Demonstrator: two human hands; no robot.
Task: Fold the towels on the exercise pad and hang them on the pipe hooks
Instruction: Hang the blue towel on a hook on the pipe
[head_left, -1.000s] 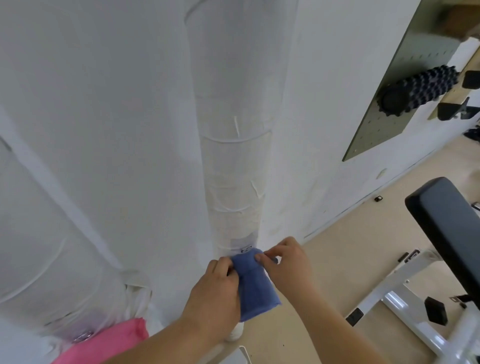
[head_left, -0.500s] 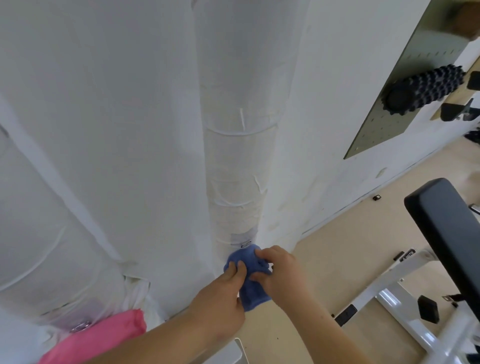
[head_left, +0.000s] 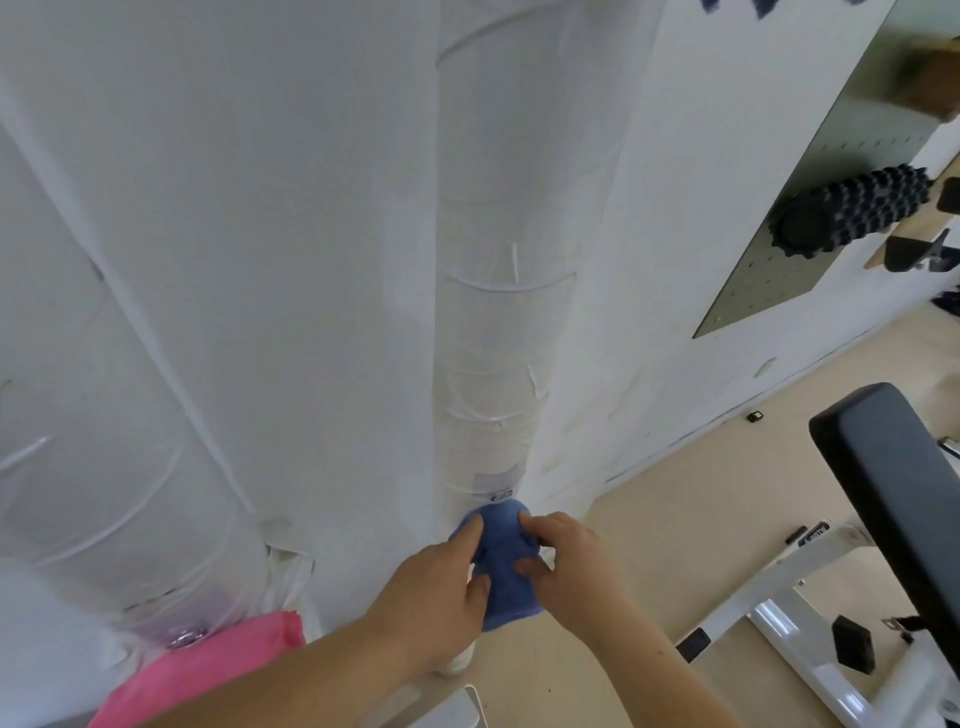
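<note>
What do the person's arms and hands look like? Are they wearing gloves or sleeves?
No gloves and no sleeves show. The left hand and right hand are bare, and both forearms are bare as far as the picture's bottom edge. I see no rings, watch or bracelets. Fingernails look short and plain.

Bright, even light; soft blur (edges bowed by wide-angle lens)

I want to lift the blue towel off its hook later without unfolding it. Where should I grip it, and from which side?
Probably pinch the bunched top of the blue towel, just under the small metal hook on the wrapped pipe, coming from the front with fingers on both flanks. The folds gather there, while the lower edge hangs loose and would likely open.
</note>
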